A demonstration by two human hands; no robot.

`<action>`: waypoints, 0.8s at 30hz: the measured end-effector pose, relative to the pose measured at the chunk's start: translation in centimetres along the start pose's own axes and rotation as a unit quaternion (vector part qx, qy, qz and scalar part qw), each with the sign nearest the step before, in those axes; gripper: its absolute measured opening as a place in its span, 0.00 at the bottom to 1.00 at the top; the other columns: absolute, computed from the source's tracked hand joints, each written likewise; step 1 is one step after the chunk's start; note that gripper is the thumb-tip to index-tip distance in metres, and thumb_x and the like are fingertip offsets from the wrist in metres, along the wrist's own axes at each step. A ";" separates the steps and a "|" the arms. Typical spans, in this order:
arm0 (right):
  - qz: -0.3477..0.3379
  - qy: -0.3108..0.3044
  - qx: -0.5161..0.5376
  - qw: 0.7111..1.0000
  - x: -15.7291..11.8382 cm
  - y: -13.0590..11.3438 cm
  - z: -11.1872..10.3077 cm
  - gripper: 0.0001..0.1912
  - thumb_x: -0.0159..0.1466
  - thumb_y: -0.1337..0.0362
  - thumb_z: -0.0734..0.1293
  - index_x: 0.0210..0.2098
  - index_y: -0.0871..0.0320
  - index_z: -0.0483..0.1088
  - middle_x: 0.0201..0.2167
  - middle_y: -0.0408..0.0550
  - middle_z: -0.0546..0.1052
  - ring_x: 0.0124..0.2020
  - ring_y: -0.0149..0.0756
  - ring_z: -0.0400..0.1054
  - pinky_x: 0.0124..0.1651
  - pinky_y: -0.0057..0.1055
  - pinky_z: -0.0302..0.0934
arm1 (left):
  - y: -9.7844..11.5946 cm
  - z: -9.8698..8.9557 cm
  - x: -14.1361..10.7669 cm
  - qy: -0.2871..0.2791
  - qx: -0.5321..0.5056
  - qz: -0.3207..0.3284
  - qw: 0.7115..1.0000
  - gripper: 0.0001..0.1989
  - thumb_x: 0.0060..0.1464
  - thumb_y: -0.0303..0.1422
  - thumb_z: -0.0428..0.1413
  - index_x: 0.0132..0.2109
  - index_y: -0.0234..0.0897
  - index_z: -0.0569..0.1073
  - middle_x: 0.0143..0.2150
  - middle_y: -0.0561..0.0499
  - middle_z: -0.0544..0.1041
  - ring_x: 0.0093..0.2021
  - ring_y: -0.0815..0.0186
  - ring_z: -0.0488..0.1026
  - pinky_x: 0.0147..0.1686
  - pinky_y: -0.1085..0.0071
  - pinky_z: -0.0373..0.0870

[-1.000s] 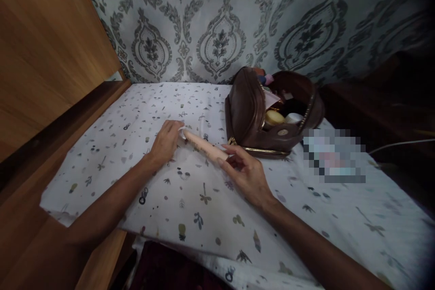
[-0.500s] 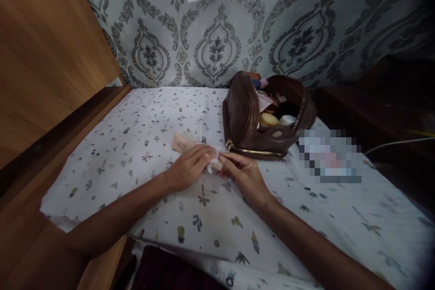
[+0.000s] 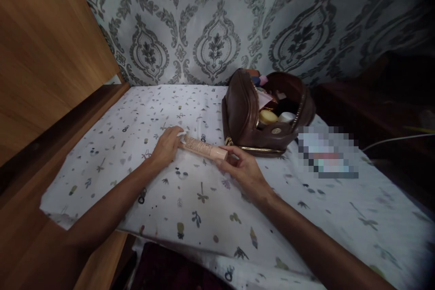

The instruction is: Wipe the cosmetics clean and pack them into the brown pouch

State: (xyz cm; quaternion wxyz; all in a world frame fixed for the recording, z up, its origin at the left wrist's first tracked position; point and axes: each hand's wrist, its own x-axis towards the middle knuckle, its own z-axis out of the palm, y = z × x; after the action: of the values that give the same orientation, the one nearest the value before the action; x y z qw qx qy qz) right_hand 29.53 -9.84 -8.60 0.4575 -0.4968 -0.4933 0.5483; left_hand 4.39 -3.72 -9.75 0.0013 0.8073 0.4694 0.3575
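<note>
A peach-coloured tube (image 3: pixel 201 148) with small print lies slanted between my hands, just above the patterned cloth. My right hand (image 3: pixel 243 167) pinches its capped end between thumb and fingers. At the tube's other end, my left hand (image 3: pixel 167 147) is closed on a white tissue (image 3: pixel 182 135), which touches the tube. The open brown bag (image 3: pixel 241 108) stands behind my right hand, with a yellow-lidded jar (image 3: pixel 268 117) and a white-lidded one (image 3: pixel 287 118) inside.
A patterned white cloth (image 3: pixel 136 208) covers the surface. To the right of the bag lies a blurred-out flat object (image 3: pixel 328 152), with a thin cable near it. A wooden panel (image 3: pixel 50 45) rises at the left, and a patterned wall stands behind.
My left hand has moved left with the tissue, from the cap end to the tube's far end. More of the tube now shows, and my right hand holds its cap.
</note>
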 end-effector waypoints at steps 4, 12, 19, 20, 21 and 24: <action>-0.031 0.008 -0.020 0.999 -0.1 0.2 0.2 0.29 0.50 0.56 0.75 0.49 0.57 0.70 0.29 0.43 0.77 0.28 0.33 0.70 0.29 0.28 0.62 | 3.9 -0.3 -0.2 0.019 -0.046 0.094 0.994 0.12 0.68 0.27 0.45 0.53 0.35 0.69 0.46 0.42 0.77 0.48 0.60 0.75 0.46 0.61 0.76; -0.104 0.004 -0.090 0.991 -0.5 0.1 0.1 0.18 0.54 0.54 0.73 0.39 0.57 0.71 0.26 0.41 0.74 0.26 0.32 0.67 0.29 0.28 0.61 | 7.9 1.3 -1.1 -0.006 0.022 0.269 0.963 0.15 0.69 0.25 0.45 0.59 0.31 0.66 0.57 0.37 0.77 0.62 0.59 0.72 0.59 0.58 0.75; -0.093 0.005 -0.033 0.995 0.3 0.4 -0.4 0.23 0.52 0.48 0.76 0.37 0.57 0.71 0.28 0.44 0.76 0.26 0.33 0.70 0.30 0.30 0.65 | 2.9 -0.4 -0.8 -0.066 0.095 0.209 0.971 0.18 0.68 0.26 0.46 0.62 0.32 0.65 0.60 0.35 0.75 0.61 0.56 0.72 0.55 0.56 0.76; -0.092 0.006 -0.030 0.995 0.4 0.4 -0.4 0.23 0.51 0.47 0.76 0.37 0.57 0.70 0.27 0.43 0.76 0.26 0.33 0.70 0.29 0.30 0.64 | 2.3 -0.6 -0.8 -0.078 0.094 0.193 0.973 0.18 0.68 0.27 0.46 0.63 0.33 0.65 0.60 0.35 0.75 0.62 0.56 0.72 0.54 0.56 0.77; -0.091 0.008 -0.028 0.995 0.4 0.3 -0.5 0.24 0.51 0.47 0.76 0.37 0.57 0.70 0.27 0.43 0.76 0.25 0.33 0.70 0.28 0.29 0.63 | 1.8 -0.8 -0.7 -0.090 0.090 0.179 0.976 0.19 0.68 0.27 0.46 0.63 0.33 0.65 0.61 0.36 0.74 0.62 0.56 0.71 0.54 0.56 0.77; -0.085 0.021 -0.020 0.996 0.5 0.0 -0.7 0.24 0.51 0.46 0.76 0.36 0.56 0.70 0.25 0.42 0.74 0.24 0.32 0.69 0.25 0.28 0.60 | 0.5 -1.4 -0.3 -0.113 0.067 0.145 0.981 0.19 0.69 0.30 0.45 0.64 0.36 0.65 0.60 0.38 0.74 0.61 0.57 0.72 0.53 0.57 0.77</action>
State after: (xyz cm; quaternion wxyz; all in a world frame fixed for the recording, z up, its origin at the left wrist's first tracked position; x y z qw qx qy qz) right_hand 30.16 -9.34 -8.65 0.5030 -0.4736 -0.5349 0.4863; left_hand 3.86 -4.73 -8.69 -0.0516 0.9001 0.3675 0.2284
